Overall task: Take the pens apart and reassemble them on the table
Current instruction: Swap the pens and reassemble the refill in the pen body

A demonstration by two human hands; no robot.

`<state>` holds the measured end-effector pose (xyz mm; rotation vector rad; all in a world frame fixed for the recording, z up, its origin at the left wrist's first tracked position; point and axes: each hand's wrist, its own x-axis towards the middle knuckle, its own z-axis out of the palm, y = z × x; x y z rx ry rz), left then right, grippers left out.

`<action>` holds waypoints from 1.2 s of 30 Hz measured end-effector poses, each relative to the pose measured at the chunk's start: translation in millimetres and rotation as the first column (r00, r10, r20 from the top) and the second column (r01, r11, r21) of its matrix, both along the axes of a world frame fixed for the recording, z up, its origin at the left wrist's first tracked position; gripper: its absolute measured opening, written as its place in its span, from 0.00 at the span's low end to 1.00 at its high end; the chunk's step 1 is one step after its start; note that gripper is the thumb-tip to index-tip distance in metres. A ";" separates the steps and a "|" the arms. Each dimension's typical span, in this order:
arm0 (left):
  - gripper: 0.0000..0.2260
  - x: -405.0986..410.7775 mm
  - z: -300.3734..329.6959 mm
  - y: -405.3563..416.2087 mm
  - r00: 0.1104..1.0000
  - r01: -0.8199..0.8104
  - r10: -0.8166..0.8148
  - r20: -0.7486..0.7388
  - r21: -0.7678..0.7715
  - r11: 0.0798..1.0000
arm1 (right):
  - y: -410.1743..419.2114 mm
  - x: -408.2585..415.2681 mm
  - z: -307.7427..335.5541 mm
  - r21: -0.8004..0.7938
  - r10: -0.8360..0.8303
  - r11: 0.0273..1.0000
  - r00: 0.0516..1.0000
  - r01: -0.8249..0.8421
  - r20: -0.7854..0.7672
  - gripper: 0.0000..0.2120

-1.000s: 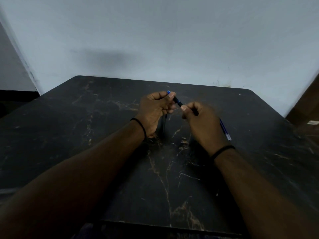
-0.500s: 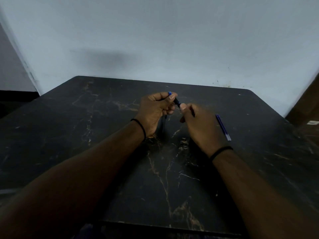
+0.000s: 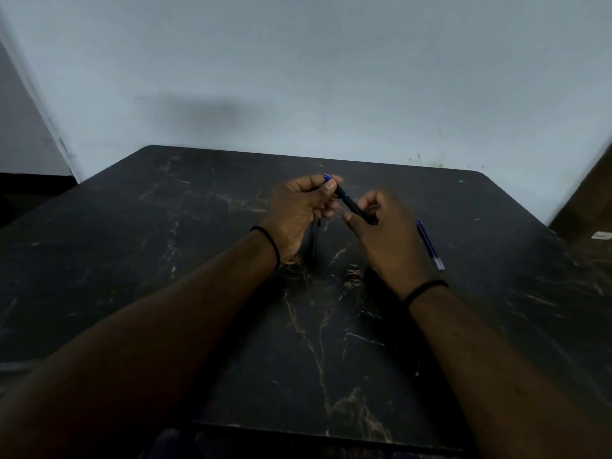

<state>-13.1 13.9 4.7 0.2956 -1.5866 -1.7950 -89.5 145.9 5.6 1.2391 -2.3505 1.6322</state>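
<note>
A dark pen barrel (image 3: 351, 202) with a blue tip at its far end is held above the black marbled table (image 3: 165, 246). My left hand (image 3: 298, 210) pinches its blue end between thumb and fingers. My right hand (image 3: 385, 233) is closed around its near end. A blue refill (image 3: 429, 243) with a clear end lies on the table just right of my right hand. A thin dark pen part (image 3: 314, 241) lies on the table beneath my left hand, partly hidden.
A pale wall (image 3: 298, 77) stands right behind the table's far edge. The table's front edge (image 3: 331, 432) is close to my body. A brown surface with a small white object (image 3: 601, 235) is at the far right.
My right hand has shifted slightly right and opened its grip along the barrel, so more of the dark barrel shows. The left hand and the refill have stayed put.
</note>
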 end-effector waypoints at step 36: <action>0.07 0.1 0.7 2.7 0.999 0.031 -0.033 -0.031 -0.046 0.998 | 3.0 3.2 0.3 -0.024 -0.018 1.000 1.000 0.018 0.007 0.08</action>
